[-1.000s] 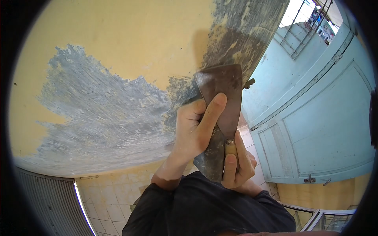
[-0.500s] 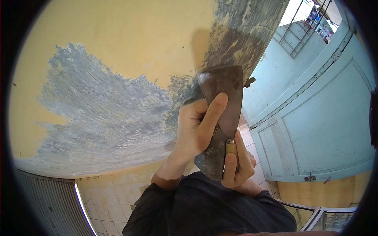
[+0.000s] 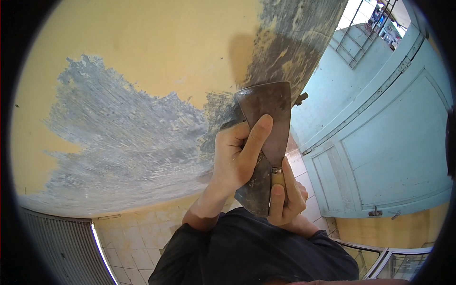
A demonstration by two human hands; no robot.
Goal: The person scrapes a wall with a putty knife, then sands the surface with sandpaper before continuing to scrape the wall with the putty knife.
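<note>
My right hand is wrapped round the short wooden handle of a putty knife. Its broad, dark, worn blade points up toward the wall. A second putty knife lies behind it, blade downward, smeared with pale specks. My left hand is closed where the two tools cross, its thumb flat on the first blade. Its curled fingers hide most of the second knife's upper part, so its handle is not clear. Behind the tools is a yellow wall with a rough grey patch.
To the right stand a pale blue wooden door and a window grille. A ribbed metal shutter is at lower left, near tiles. A glass-panelled frame stands at lower right.
Both hands keep their hold. The upper blade has tilted very slightly to the left and its top edge sits a little lower; otherwise the scene is the same.
</note>
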